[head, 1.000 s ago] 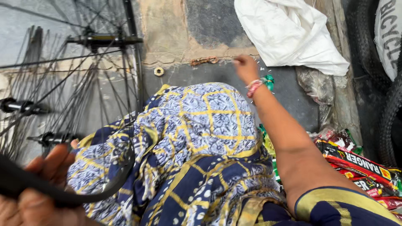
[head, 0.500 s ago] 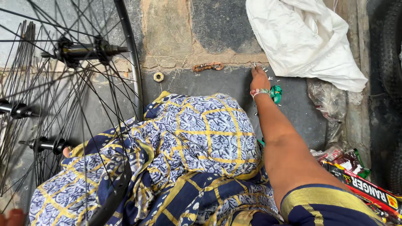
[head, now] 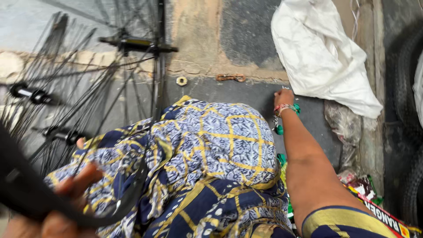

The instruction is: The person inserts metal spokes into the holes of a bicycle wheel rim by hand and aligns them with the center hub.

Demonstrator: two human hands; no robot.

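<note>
Beside white sack point(head: 321, 57), right hand point(head: 283, 98); spoked wheel point(head: 88, 83) left.

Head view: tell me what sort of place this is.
Probably a bicycle repair spot on the ground. The left hand grips a black wheel rim, spoked hubs lie around, and tyres stand beside the right hand.

A bicycle repair spot on the ground: spoked wheels point(head: 110, 75) stand on worn concrete floor point(head: 246, 39), a tyre point(head: 407, 110) leans right, a rusty chain piece point(head: 231, 77) and nut point(head: 181, 80) lie loose.
</note>
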